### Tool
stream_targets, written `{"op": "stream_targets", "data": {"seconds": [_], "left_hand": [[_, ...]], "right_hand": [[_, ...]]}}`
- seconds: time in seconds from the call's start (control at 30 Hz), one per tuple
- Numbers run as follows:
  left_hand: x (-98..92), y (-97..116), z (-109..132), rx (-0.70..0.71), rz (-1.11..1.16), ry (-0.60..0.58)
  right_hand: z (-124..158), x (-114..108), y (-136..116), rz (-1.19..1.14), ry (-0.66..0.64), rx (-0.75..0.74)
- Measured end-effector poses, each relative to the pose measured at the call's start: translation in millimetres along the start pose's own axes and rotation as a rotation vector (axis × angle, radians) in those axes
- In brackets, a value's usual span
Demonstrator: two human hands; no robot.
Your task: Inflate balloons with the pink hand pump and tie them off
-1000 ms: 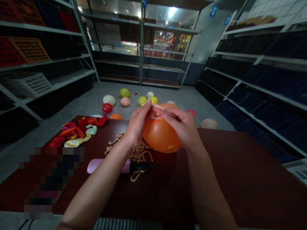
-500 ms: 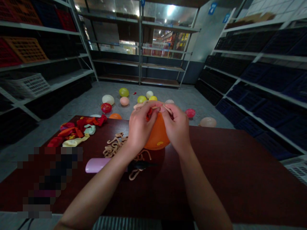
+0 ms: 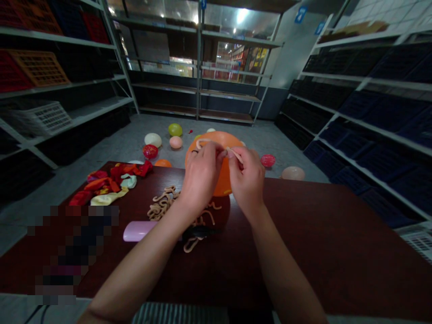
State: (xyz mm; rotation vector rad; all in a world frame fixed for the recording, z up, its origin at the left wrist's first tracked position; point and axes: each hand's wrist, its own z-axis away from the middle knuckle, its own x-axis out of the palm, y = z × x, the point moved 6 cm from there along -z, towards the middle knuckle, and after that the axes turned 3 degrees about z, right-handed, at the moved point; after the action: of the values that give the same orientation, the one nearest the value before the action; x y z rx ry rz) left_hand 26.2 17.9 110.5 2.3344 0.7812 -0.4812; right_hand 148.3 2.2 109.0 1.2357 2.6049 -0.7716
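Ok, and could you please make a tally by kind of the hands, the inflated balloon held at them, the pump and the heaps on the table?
Hands: 2, left hand and right hand
Inflated orange balloon: 1
Lilac pump: 1
Heaps: 2, limp balloons and tan strips
Total: 6

Just 1 camera here, up on the person's head, looking forward and down across the counter (image 3: 320, 243). It's close in: the left hand (image 3: 202, 173) and right hand (image 3: 248, 180) sit mid-view, forearms (image 3: 283, 256) rising from the bottom edge. Beyond, it catches the floor (image 3: 259, 135) and, well back, the shelves (image 3: 229, 94).
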Motion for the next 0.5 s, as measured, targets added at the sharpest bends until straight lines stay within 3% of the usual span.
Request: {"op": "stream_targets", "data": {"seconds": [0.3,0.5], "left_hand": [[2.0,-28.6,-8.4,-0.187,0.542,-0.157],[4.3,-16.1,-5.3,-0.256,0.977,-0.408]], "right_hand": [[0.8,4.3,-4.4,0.017,-0.073,-0.094],[-2.7,-0.7,-5.1,0.001,-0.106,-0.108]]}}
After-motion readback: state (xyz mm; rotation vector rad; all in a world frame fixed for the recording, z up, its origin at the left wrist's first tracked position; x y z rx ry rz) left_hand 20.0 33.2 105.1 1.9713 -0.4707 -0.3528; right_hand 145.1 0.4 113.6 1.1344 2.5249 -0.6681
